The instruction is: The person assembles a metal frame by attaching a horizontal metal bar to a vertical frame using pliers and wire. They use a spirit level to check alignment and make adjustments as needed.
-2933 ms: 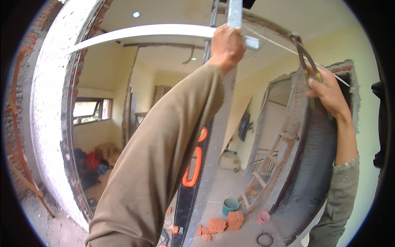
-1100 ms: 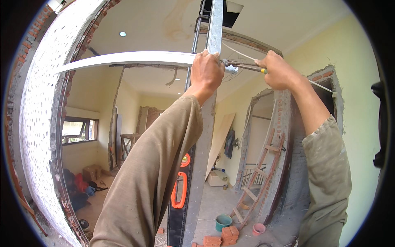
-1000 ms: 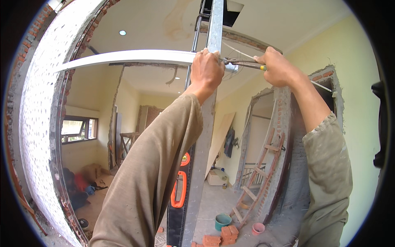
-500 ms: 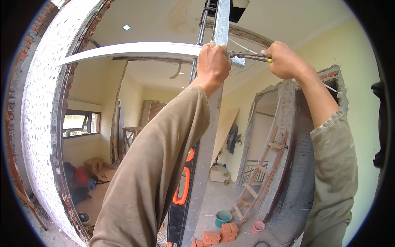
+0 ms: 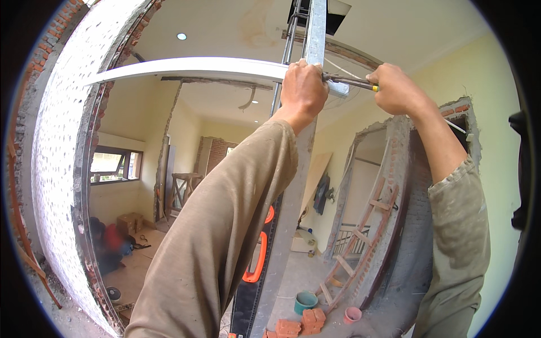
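My left hand (image 5: 304, 90) is raised high in front, its fingers closed round the crossing of a white horizontal beam (image 5: 197, 66) and an upright grey metal bar (image 5: 316, 34). Thin steel rods (image 5: 291, 36) run up beside that bar. My right hand (image 5: 400, 90), farther right, grips the handles of long pincers (image 5: 352, 82) with a yellow handle end. Their jaws point left and meet the crossing right beside my left fingers; what they bite on is too small to tell. Lower down, partly behind my left sleeve, a black spirit level (image 5: 244, 304) with orange handles stands along the upright.
A wooden ladder (image 5: 360, 239) leans at the right. Below stand a green bucket (image 5: 306, 303), a pink bucket (image 5: 353, 314) and stacked bricks (image 5: 311, 321). At the left rises a rough white wall (image 5: 59, 169); beyond it a person in red (image 5: 114, 239) is low on the floor.
The whole view has shifted a little, so the scene sits farther right. Both hands keep their places at the crossing, and the pincers stay beside my left fingers.
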`<control>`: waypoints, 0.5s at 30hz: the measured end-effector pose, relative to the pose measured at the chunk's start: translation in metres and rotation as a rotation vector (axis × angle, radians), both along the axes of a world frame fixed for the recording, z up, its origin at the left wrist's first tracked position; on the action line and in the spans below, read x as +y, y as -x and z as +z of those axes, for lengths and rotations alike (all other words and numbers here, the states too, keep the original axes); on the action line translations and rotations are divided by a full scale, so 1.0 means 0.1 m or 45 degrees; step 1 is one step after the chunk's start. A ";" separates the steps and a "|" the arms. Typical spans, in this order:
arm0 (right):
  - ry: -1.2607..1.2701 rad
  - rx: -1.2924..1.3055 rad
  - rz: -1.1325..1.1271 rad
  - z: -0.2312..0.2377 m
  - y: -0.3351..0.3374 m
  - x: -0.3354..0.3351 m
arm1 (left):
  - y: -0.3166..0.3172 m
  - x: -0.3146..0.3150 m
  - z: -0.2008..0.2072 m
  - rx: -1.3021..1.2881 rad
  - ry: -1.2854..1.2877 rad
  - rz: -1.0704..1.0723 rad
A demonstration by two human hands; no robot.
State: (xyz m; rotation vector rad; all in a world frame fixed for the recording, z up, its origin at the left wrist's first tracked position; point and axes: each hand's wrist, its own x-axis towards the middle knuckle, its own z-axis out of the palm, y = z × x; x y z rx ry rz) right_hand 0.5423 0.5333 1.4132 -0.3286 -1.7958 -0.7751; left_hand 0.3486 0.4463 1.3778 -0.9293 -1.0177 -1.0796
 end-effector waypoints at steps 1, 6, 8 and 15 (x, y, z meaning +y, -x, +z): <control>-0.105 0.019 0.010 0.00 0.01 0.01 | 0.01 0.00 0.00 -0.003 0.006 0.003; -0.160 -0.023 -0.143 0.08 -0.04 -0.02 | 0.02 0.01 0.01 -0.008 0.019 -0.025; -0.116 -0.064 -0.118 0.11 -0.07 -0.03 | 0.02 0.01 0.01 -0.022 0.038 -0.025; -0.246 -0.018 0.001 0.04 -0.10 0.07 | 0.04 0.01 0.02 0.042 0.027 0.018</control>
